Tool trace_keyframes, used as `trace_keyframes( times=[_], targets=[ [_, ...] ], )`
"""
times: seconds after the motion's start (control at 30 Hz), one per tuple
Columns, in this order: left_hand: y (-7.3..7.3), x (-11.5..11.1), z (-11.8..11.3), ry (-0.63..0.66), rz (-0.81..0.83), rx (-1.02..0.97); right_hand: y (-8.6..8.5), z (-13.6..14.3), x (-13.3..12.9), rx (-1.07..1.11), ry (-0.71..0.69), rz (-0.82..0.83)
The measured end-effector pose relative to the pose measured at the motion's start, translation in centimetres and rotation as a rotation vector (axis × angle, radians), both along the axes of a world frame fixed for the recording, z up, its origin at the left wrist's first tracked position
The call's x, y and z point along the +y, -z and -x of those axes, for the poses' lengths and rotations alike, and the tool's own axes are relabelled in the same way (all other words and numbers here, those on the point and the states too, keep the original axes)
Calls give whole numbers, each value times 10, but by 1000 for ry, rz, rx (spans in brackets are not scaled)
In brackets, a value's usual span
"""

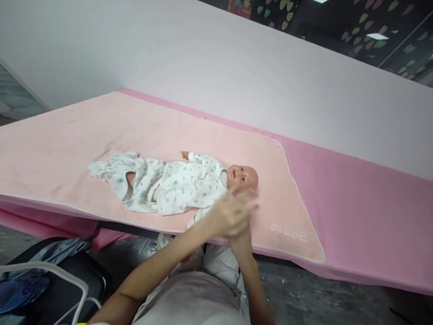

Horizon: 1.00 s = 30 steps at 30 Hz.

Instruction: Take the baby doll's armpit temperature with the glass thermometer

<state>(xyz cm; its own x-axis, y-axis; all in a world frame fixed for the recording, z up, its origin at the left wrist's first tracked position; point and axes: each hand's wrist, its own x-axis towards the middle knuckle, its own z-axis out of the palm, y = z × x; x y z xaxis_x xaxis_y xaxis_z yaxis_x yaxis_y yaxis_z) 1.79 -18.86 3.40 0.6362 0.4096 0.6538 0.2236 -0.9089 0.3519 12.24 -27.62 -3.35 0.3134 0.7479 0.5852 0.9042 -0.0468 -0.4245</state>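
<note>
A baby doll lies on its back on a peach mat, head to the right. It wears a white printed top with the front closed. White printed trousers cover its legs and trail off to the left, with a bit of leg showing through a gap. My left hand crosses over my right hand, both held together in front of the doll's head, near the mat's front edge. Motion smears the fingers of both hands, and my left hand hides much of my right. Nothing held can be made out.
A pink sheet covers the table beneath the mat. Behind it rises a white partition with a dark window above. At lower left stands a black chair with clothing on it, close to a white curved tube.
</note>
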Motion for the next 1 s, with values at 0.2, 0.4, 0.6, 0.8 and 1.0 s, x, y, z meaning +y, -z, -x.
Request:
trace_keyframes(
  times=[0.2, 0.4, 0.6, 0.8, 1.0],
  targets=[
    [23, 68, 21, -422, 147, -34, -39, 7, 18, 108, -121, -84],
    [28, 65, 22, -359, 263, -8, -56, 23, 76, 207, -249, -136],
    [34, 67, 31, -273, 325, -126, -26, 27, 112, 269, -288, -167],
    [35, 62, 31, -306, 353, -165, -16, 22, 106, 274, -326, -178],
    [37, 59, 31, -324, 383, -262, -15, 23, 106, 248, -277, -164]
  ],
)
